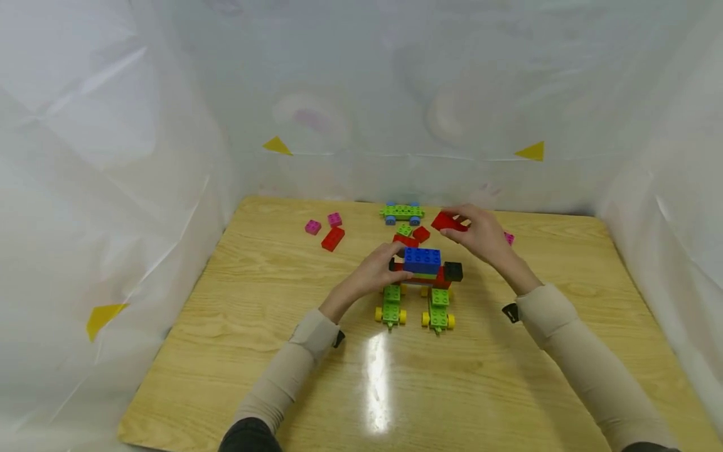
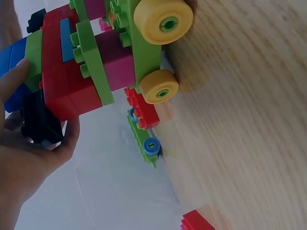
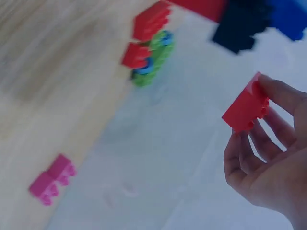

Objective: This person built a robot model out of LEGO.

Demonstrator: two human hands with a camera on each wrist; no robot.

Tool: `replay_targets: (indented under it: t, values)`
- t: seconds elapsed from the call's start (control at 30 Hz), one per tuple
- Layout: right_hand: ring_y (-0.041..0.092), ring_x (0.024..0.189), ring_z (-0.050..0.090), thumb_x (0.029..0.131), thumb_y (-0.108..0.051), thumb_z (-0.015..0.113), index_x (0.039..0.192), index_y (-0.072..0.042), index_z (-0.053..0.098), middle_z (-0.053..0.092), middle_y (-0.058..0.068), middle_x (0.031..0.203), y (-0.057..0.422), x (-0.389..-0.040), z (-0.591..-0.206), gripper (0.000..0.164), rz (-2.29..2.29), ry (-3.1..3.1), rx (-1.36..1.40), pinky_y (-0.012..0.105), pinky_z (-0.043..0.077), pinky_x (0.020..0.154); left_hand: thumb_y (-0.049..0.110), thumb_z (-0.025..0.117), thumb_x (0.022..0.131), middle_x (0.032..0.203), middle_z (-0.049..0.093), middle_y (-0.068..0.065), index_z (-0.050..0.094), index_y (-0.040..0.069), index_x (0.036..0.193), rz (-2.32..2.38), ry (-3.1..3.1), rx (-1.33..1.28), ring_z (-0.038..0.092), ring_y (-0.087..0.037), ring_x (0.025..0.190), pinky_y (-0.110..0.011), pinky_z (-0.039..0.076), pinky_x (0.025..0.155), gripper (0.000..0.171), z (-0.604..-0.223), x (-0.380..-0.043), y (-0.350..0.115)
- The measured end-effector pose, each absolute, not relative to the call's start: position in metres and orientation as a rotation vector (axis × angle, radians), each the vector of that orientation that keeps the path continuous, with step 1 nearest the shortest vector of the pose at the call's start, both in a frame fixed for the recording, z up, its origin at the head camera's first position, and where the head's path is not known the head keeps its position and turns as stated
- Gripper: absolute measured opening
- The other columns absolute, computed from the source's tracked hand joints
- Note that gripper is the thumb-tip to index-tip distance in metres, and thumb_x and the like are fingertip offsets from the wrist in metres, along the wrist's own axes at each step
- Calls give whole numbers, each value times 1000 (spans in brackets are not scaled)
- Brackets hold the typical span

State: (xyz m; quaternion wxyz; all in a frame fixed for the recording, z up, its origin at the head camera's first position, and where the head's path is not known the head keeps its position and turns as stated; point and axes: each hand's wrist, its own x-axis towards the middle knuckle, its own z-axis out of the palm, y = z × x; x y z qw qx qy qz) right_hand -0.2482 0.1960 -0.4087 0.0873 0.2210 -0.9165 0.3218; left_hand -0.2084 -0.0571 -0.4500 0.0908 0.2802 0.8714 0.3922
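We see the red brick (image 1: 445,221) pinched between the right hand's (image 1: 481,233) thumb and fingers, parted only to its width, above the tabletop (image 1: 237,301) near the back edge. We judge it light, stiff, slightly slick, best taken by its sides. The left hand (image 1: 377,271) grips the brick model (image 1: 422,260), whose joints could pop apart. We can read no brand, label or writing.

Before you, a yellowish wood-grain rectangular tabletop (image 1: 452,389) reflects white light (image 1: 377,383); wrinkled whitish sheeting (image 1: 367,81), apparently plastic, bears yellow triangular markers (image 1: 277,145).
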Motion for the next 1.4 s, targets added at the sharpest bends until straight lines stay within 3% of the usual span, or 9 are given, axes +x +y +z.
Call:
replay_targets:
  t: [0.27,0.43,0.7,0.9,1.2,1.4]
  values:
    - [22,94,60,81,-14,79,120,-10,67,67,7,111,188,-211,-376,41,880,-2634,990,40,50,73,41,66,90,127,52,-7,49,12,135,1236,2564,854,49,-31,120,-42,45,96,57,-448,-209,-56]
    - [22,94,59,80,-11,79,121,-8,66,66,7,112,185,-200,-369,44,895,-2650,1092,41,51,75,36,67,90,126,56,-5,55,11,130,1264,2618,927,52,-24,117,-40,44,97,49,-443,-209,-54]
    - [28,103,59,81,-9,77,121,-6,67,66,10,114,183,-198,-372,41,859,-2724,1144,48,51,82,31,68,90,124,60,-7,56,8,130,1216,2674,956,53,-29,116,-40,45,96,48,-441,-208,-52]
    - [28,103,58,82,-12,77,118,-6,69,66,10,114,181,-198,-373,38,852,-2720,1184,45,51,80,31,67,91,123,60,-6,56,8,131,1178,2698,952,52,-28,116,-40,45,95,48,-439,-207,-52]
    - [21,88,59,81,-12,77,113,-6,72,69,5,102,178,-198,-381,33,859,-2612,1183,35,48,69,30,67,91,121,60,-7,56,7,131,1163,2702,954,53,-29,115,-40,45,95,47,-441,-206,-51]
    - [19,83,59,79,-11,79,110,-5,73,69,5,98,178,-198,-381,33,870,-2592,1174,34,49,65,28,67,91,120,60,-6,56,7,130,1172,2711,1006,53,-27,112,-38,46,94,46,-441,-206,-52]
